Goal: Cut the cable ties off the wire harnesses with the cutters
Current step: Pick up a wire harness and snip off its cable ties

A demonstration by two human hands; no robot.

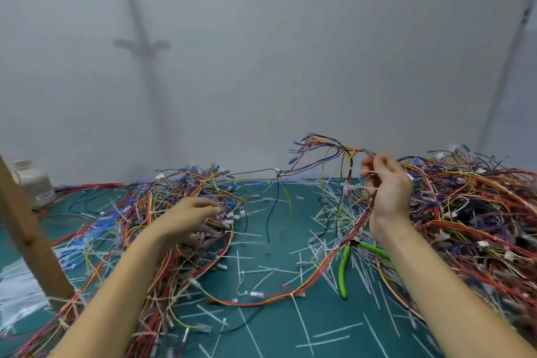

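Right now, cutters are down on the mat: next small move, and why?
Probably reach the left hand to the green-handled cutters: they lie unheld on the mat, while the right hand holds up a harness with white cable ties on it.

Bench (290, 328) top is a green mat. Left pile of harnesses (186, 180) runs from far centre-left down to the near edge. Right pile of harnesses (470, 212), bigger, fills the whole right side. Between them: cut cable ties (331, 206), white, strewn all over the mat, densest just left of the right pile. Green-handled cutters (342, 273) lie there among the ties. One loose harness (261, 303) loops across the near middle. Far left: white bottle (35, 180). Wooden post (29, 238) stands tilted at left, with blurred clear plastic (17, 299) beside it.
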